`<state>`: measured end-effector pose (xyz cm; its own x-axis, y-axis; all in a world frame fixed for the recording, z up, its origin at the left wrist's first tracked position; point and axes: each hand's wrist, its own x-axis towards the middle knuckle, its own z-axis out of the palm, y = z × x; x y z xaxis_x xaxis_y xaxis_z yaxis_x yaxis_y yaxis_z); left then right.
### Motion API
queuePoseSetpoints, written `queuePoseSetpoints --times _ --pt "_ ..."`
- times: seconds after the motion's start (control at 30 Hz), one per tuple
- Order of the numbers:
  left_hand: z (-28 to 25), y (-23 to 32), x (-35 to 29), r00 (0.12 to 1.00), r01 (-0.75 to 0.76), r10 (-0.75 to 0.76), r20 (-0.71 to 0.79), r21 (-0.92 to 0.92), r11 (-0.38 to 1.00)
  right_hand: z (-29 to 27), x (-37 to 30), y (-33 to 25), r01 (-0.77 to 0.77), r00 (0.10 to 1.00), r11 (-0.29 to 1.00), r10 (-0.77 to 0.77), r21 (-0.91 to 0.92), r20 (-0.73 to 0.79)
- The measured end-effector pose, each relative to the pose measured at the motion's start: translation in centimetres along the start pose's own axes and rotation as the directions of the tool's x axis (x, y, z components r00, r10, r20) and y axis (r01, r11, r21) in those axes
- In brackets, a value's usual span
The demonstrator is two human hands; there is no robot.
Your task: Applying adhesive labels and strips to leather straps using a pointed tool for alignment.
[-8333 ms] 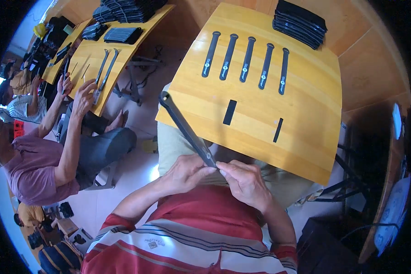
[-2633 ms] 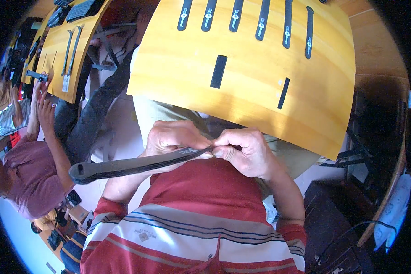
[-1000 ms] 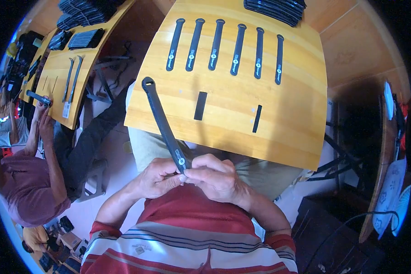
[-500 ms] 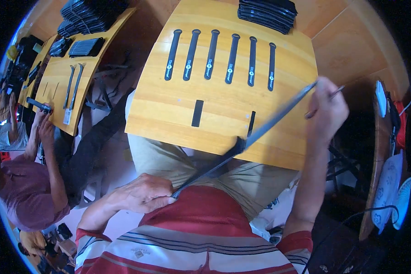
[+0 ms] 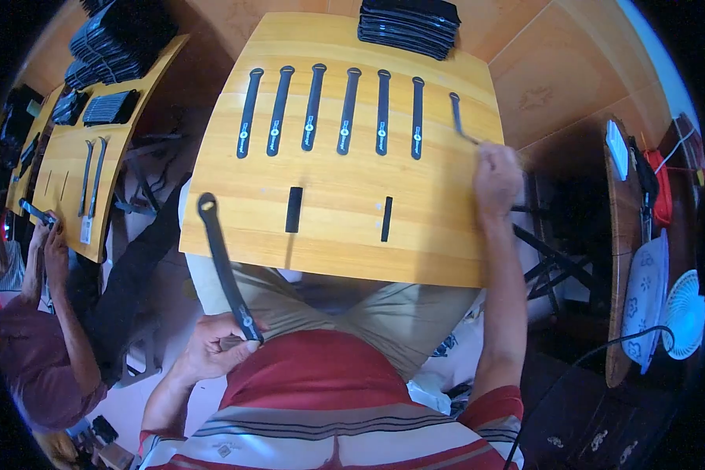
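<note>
My left hand point(image 5: 215, 345) is closed near my lap, pinching the lower end of a black strap point(image 5: 225, 270). That strap rises toward the table's left front edge, its rounded slotted end uppermost. At the table's right side my right hand point(image 5: 497, 176), slightly blurred, closes on the near end of another black strap point(image 5: 457, 113). The far end of this one rests on the wooden table point(image 5: 337, 251), right of a row of several similar straps point(image 5: 348, 110) laid side by side. Two short black strips, a wider one point(image 5: 294, 210) and a narrower one point(image 5: 387, 219), lie nearer me.
Folded black packs point(image 5: 409, 27) are stacked at the table's far edge. To the left, a co-worker point(image 5: 47, 337) handles a strap at another table point(image 5: 106, 200) bearing black packs. On the right stand a side shelf point(image 5: 620, 298), a pale blue fan point(image 5: 681, 313) and a cable point(image 5: 587, 356).
My right hand has moved away and down with its strap, laying the far end on the table. My left hand's strap now points up and left. The view has shifted.
</note>
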<state>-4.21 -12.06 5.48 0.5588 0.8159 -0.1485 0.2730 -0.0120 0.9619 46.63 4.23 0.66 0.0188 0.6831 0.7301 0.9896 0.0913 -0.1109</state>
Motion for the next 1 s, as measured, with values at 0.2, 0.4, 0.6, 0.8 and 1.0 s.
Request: queuePoseSetpoints --times 0.2,0.4,0.6,0.8,1.0 --pt "0.5 -1.3 -0.1 0.994 -0.048 0.017 -0.106 -0.299 0.953 1.5 -2.0 -3.6 -0.124 0.959 0.988 0.097 0.089 0.267" --pt "1.6 -0.7 1.2 0.988 -0.012 -0.055 -0.142 -0.436 0.9 0.7 -1.9 -4.2 -0.124 0.934 0.987 0.08 0.106 0.349" --pt "2.4 -1.3 2.1 0.985 -0.053 -0.032 -0.171 -0.469 0.882 0.4 -2.1 -4.5 -0.127 0.931 0.985 0.077 0.117 0.357" --pt "3.4 -1.5 2.2 0.976 -0.056 -0.067 -0.207 -0.538 0.841 0.8 -2.4 -4.8 -0.166 0.926 0.983 0.127 0.08 0.357" --pt "4.6 -2.2 2.2 0.98 -0.079 -0.04 -0.197 -0.562 0.823 0.7 -2.4 -4.8 -0.112 0.945 0.99 0.079 0.089 0.316"
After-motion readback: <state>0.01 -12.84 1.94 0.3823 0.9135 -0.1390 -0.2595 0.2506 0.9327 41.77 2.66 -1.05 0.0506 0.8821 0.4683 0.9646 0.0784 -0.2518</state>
